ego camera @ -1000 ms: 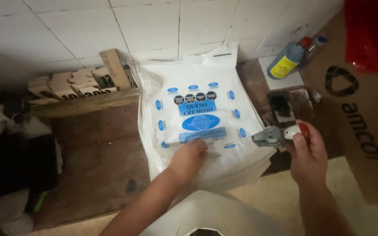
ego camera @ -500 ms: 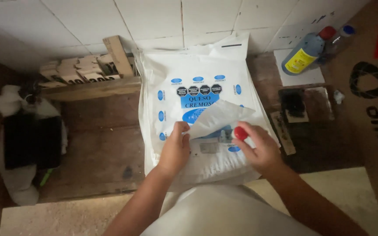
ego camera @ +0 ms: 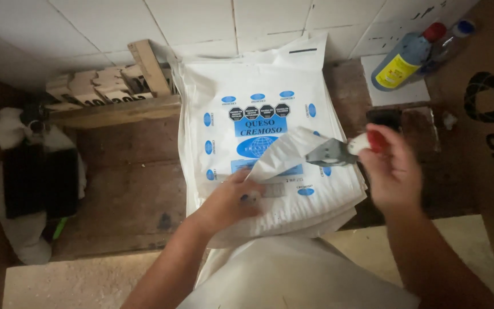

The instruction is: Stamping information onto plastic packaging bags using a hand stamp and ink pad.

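Dark wooden bench [ego camera: 127,189] with stacked white printed bags [ego camera: 258,97], black-and-white bundle [ego camera: 30,183], plastic bottle [ego camera: 404,60].

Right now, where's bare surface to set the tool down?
Bare wood lies between the stack of white bags and the dark bundle, below the wooden rack. Right of the stack is crowded: bottles, cardboard box. The right hand holds the tool.
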